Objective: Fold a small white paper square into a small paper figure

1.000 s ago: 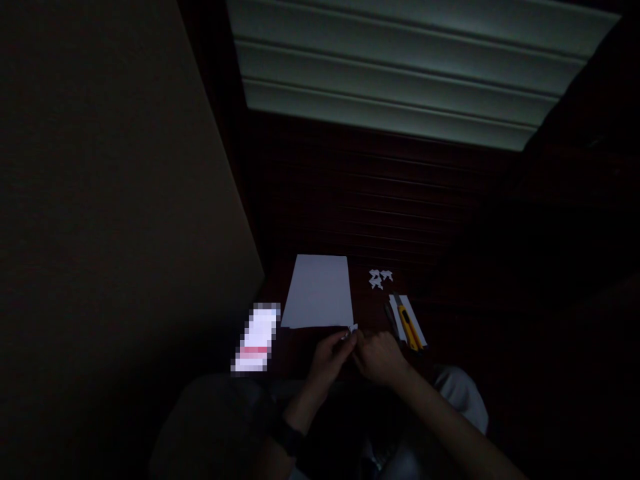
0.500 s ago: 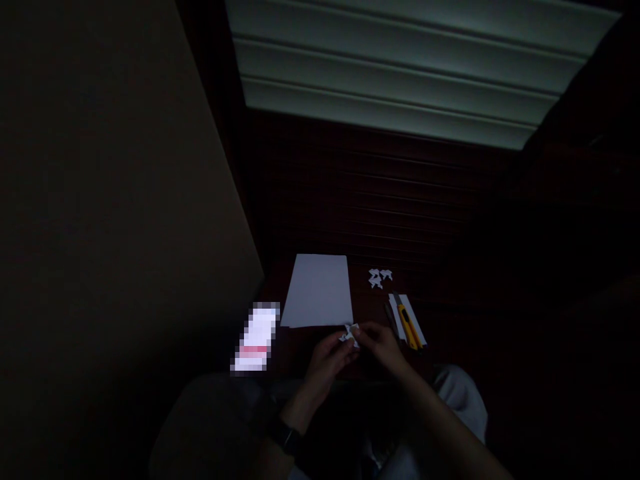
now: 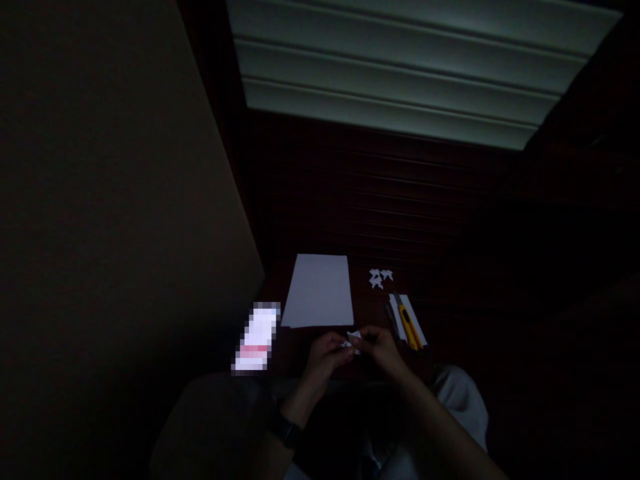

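A small folded piece of white paper (image 3: 355, 335) is pinched between my two hands, just in front of the paper stack. My left hand (image 3: 326, 355), with a dark watch on its wrist, grips the left side of the piece. On its right side, the thumb and fingers of my right hand (image 3: 379, 347) close over it. Fingers cover part of the folded paper, so its full shape is hidden. Several small folded paper figures (image 3: 377, 277) lie together farther back on the dark table.
White paper sheets (image 3: 319, 291) lie at the back left of the table. A lit, pixelated phone-like screen (image 3: 257, 338) sits at the left. To the right, a yellow utility knife (image 3: 409, 328) rests on white paper strips beside a dark, slim object (image 3: 391, 317).
The folded paper has turned in my hands: its spread points showed before, and now a flatter face shows. Both hands have shifted slightly. The things on the table stay put.
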`<state>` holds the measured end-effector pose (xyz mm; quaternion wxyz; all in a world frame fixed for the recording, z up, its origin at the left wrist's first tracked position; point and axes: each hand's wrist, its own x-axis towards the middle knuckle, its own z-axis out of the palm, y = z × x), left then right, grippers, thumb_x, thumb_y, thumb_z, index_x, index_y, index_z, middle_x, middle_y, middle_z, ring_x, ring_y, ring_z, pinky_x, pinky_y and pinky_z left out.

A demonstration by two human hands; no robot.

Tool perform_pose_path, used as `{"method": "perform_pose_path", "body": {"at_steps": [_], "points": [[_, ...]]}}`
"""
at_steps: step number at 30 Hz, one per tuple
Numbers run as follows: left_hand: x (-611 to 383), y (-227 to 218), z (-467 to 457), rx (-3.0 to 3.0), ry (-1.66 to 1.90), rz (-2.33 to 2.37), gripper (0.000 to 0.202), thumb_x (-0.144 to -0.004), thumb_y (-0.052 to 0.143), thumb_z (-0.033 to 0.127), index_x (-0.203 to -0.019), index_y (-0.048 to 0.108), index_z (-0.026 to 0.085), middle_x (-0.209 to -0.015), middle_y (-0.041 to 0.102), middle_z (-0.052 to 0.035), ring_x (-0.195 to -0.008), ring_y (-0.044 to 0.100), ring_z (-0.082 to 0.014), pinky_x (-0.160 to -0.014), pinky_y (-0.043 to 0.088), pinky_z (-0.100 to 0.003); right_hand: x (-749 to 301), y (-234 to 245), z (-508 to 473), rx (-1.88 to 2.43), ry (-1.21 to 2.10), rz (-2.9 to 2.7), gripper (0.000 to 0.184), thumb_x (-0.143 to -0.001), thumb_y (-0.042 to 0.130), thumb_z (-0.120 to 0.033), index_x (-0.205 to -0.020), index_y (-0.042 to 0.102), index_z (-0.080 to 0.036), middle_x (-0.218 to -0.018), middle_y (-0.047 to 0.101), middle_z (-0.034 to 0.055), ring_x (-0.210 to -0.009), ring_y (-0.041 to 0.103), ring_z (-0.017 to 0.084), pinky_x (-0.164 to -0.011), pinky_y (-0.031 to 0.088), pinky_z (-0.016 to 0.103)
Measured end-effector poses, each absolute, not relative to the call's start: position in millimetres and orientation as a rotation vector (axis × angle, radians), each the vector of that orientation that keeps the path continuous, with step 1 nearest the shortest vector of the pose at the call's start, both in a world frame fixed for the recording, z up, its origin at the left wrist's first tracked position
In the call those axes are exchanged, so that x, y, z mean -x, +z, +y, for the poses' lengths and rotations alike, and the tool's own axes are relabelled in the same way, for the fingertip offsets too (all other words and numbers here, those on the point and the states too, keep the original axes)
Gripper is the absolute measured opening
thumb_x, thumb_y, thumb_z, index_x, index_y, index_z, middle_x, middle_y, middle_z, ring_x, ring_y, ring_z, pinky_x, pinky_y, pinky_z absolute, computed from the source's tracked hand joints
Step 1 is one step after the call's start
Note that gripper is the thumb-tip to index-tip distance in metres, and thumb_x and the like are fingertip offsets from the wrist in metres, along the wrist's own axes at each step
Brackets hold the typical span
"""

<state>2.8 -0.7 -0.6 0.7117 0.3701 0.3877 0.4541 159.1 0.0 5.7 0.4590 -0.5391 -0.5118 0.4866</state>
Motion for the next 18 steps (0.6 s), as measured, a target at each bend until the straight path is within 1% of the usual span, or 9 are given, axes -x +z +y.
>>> {"method": "perform_pose_path", "body": {"at_steps": [2,5,8,11,18], "points": [[-3,-2,1,-0.840,1.013,0.899,0.024,-0.057,0.076,0.023,-0.073,0.061,0.013,-0.068,0.067,-0.0060,-0.062,0.062,-0.0158,-0.060,0.046,-0.025,-158,5,1,1.327,1.205,-1.275,0.037,-0.066,0.066,-0.048,-0.071,0.066,-0.011,-0.067,0.065,0.0040,-0.060,0.056,0.014,-0.058,0.042,0.024],[-4,-7,5,-0.855,1.012,0.964,0.025,-0.057,0.076,0.022,-0.073,0.060,0.013,-0.067,0.067,-0.0054,-0.061,0.062,-0.0156,-0.059,0.046,-0.025,-156,4,2,1.350,1.172,-1.279,0.034,-0.066,0.067,-0.046,-0.069,0.065,-0.012,-0.064,0.063,0.0029,-0.058,0.055,0.014,-0.055,0.041,0.023],[-5,-11,7,-0.889,1.027,1.006,0.031,-0.057,0.075,0.020,-0.082,0.058,0.013,-0.069,0.066,-0.0045,-0.062,0.063,-0.0162,-0.061,0.047,-0.026,-154,3,3,1.375,1.069,-1.289,0.028,-0.066,0.068,-0.041,-0.066,0.062,-0.013,-0.062,0.061,0.0010,-0.059,0.054,0.014,-0.055,0.040,0.023],[-5,-11,7,-0.934,1.060,1.014,0.036,-0.057,0.074,0.019,-0.088,0.057,0.014,-0.068,0.066,-0.0024,-0.064,0.062,-0.0156,-0.062,0.047,-0.025,-153,6,3,1.361,0.975,-1.338,0.022,-0.069,0.067,-0.034,-0.062,0.061,-0.015,-0.064,0.059,0.0007,-0.062,0.054,0.014,-0.056,0.040,0.023],[-8,0,1,-0.985,1.098,1.047,0.028,-0.059,0.072,0.018,-0.080,0.054,0.016,-0.061,0.062,0.0025,-0.060,0.060,-0.0127,-0.058,0.043,-0.021,-152,8,3,1.349,0.894,-1.416,0.017,-0.071,0.064,-0.026,-0.058,0.060,-0.016,-0.067,0.057,0.0011,-0.064,0.055,0.014,-0.058,0.040,0.023]]}}
